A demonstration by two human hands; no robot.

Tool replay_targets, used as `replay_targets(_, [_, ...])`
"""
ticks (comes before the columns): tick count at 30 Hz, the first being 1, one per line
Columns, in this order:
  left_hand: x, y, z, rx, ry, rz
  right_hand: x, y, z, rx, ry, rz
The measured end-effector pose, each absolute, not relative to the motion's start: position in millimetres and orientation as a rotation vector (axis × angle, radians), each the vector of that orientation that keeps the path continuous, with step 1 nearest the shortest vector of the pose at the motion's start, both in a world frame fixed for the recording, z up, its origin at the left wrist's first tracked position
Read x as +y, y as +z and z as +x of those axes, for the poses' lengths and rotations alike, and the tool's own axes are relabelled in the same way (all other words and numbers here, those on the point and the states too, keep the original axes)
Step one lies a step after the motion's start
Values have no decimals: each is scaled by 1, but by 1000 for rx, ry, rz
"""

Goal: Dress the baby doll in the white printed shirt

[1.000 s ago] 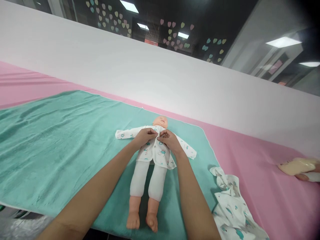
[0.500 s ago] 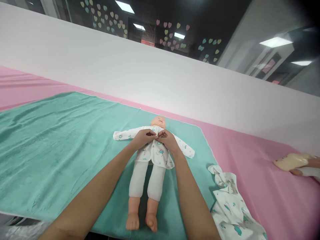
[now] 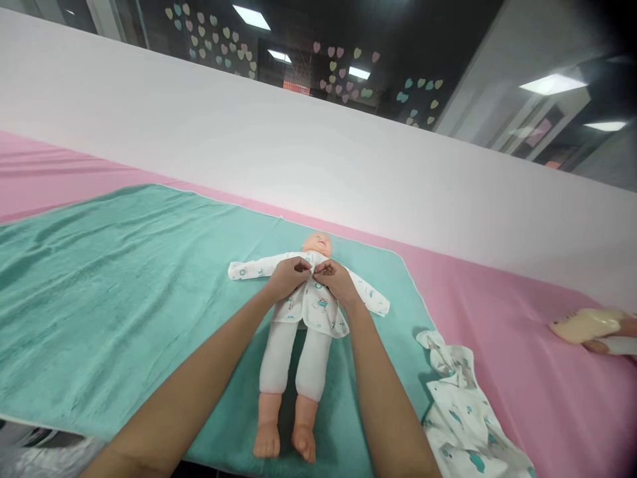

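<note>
A baby doll [image 3: 269, 425] lies on its back on a green blanket [image 3: 149, 299], its head at the far end and its bare feet towards me. It wears a white printed baby shirt [image 3: 323, 312] with long sleeves spread to both sides. My left hand [image 3: 291, 275] pinches the shirt's front edge at the chest. Close beside it, my right hand [image 3: 336, 279] pinches the other front edge. Fingertips of both hands nearly meet at the front opening; any fastener between them is too small to make out. Below, the shirt's front hangs slightly apart.
A crumpled white printed garment [image 3: 472, 411] lies at the blanket's right edge, partly on the pink sheet [image 3: 522, 318]. Farther right, part of another doll-like figure [image 3: 587, 325] shows. A white wall [image 3: 348, 172] stands behind, below dark glass with heart stickers.
Both hands stay at the shirt's chest, with only slight finger movement. The whole view has shifted a little.
</note>
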State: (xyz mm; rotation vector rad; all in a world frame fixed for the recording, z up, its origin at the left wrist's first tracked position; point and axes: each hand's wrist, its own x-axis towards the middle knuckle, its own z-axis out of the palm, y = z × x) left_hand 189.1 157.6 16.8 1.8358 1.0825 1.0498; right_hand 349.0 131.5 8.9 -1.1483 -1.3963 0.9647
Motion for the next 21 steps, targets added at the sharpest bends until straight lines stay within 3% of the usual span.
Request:
replay_targets(8, [160,12,188,802,1051,1477,129,14,348,-1386,1043,-1146])
replay_targets(21, [166,8,187,974,1099,1854,133,10,345,-1369,957,-1090])
